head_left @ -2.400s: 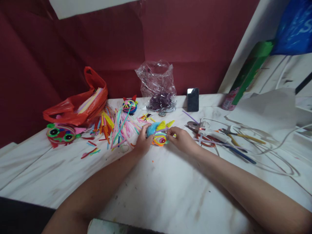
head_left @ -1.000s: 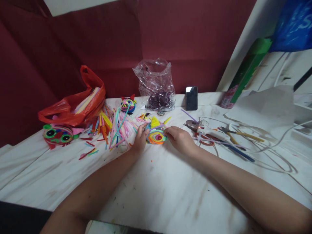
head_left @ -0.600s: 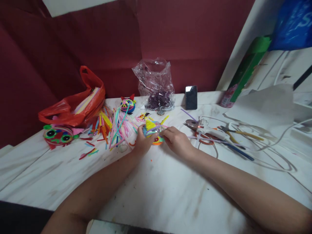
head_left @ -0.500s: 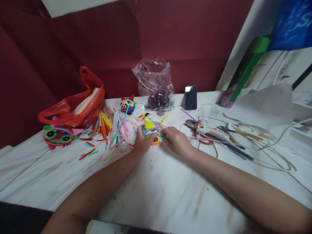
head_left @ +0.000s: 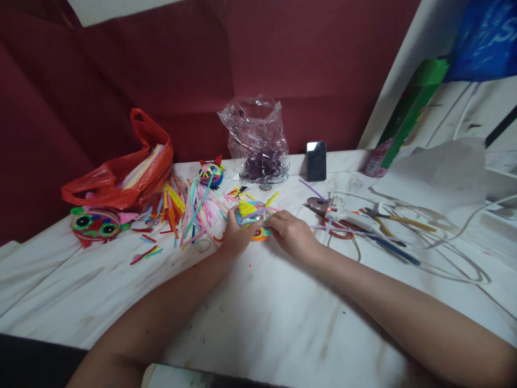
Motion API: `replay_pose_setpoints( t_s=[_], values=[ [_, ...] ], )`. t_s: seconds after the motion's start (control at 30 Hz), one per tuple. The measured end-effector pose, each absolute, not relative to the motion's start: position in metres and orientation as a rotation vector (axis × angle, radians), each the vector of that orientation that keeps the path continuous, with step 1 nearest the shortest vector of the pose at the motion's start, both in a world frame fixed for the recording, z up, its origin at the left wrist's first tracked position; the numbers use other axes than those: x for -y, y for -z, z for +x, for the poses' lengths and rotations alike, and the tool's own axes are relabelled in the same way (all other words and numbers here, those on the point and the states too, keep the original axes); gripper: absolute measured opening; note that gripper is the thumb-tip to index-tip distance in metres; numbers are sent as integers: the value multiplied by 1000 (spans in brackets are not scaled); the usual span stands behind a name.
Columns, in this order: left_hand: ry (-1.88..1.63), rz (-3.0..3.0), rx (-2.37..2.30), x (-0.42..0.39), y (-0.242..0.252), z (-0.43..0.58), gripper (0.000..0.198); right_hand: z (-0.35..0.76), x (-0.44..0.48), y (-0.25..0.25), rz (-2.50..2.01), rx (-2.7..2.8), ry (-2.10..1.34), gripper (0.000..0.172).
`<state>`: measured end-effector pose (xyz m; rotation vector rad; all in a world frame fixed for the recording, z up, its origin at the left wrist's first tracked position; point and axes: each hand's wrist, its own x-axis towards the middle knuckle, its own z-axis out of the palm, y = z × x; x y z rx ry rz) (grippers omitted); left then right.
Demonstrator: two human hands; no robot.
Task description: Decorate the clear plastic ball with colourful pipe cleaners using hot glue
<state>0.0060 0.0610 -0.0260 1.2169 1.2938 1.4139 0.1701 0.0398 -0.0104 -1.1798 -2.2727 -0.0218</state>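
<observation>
Between my hands is a small colourful pipe-cleaner figure with a yellow ear-like peak, a red eye and an orange lower edge. My left hand is closed around its left side, thumb across the front. At its right side, my right hand pinches with the fingertips; a purple pipe cleaner runs across the figure's top towards these fingers. Exactly what the right fingertips grip is partly hidden. Left of my hands lies a heap of cut pipe cleaners in pink, yellow, orange and blue.
Two finished-looking animal heads, one large and one small, sit left. Behind are a red bag, a clear bag and a phone. On the right lie a glue gun, pliers and looping cable.
My hands stay on the figure. The right fingertips have shifted very slightly along its right side; the things around have not moved.
</observation>
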Motion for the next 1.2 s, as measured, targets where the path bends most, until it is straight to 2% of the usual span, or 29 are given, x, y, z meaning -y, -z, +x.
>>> replay_pose_setpoints(
  t_s=[0.23,0.47,0.6,0.83,0.97,1.2],
  values=[
    [-1446,1191,-1317,-67,31,2,61,170,-43,15,-1058,2257,41,24],
    [-1406,1186,-1240,-60,24,2,70,170,-45,16,-985,2268,1,28],
    [-1402,1142,-1252,-59,18,2,65,173,-46,9,-972,2213,-111,25],
    [-1439,1005,-1096,-62,20,-3,58,177,-41,-8,-1227,2083,-252,15],
    [-1407,960,-1010,-65,26,-6,60,180,-40,-10,-1198,2130,-376,8],
    [-1349,958,-966,-65,30,-6,63,186,-46,-6,-1027,2281,-222,23]
  ],
)
